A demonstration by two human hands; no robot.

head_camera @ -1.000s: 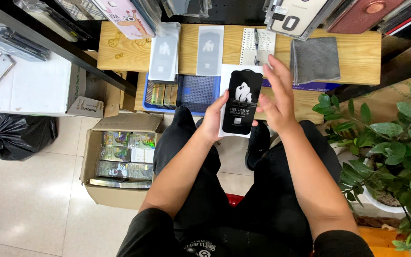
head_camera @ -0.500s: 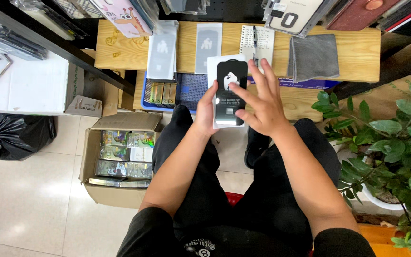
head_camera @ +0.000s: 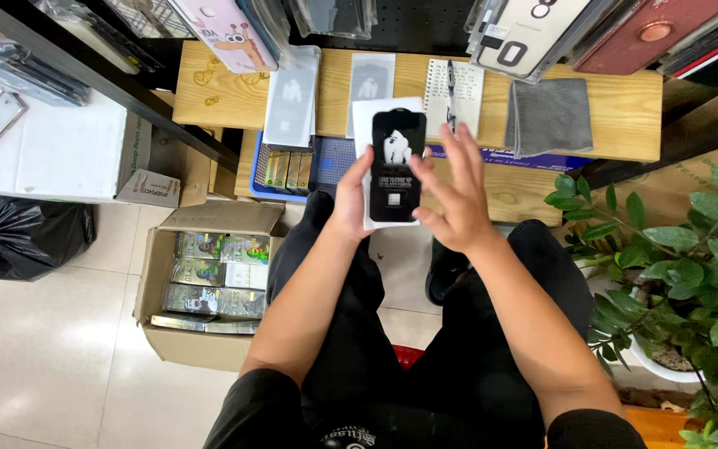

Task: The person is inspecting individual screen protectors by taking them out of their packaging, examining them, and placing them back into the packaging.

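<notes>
Holding the black packet (head_camera: 395, 166) up over your lap, just in front of the wooden shelf (head_camera: 608, 116), your left hand (head_camera: 352, 195) pinches it w/ a white card (head_camera: 380, 112) behind, thumb on the left edge. Your right hand (head_camera: 450, 195) is spread, fingers loose, near the packet's right edge; can't tell if it touches. Risk: a one-hand grip on two stacked flat pieces looks weak, so the card could slide out & drop toward the cardboard box (head_camera: 209, 287) or the floor. Vs 1 s ago: the packet sits higher & closer to the shelf, and the right hand has gone from cupping its side to fanned open.
</notes>
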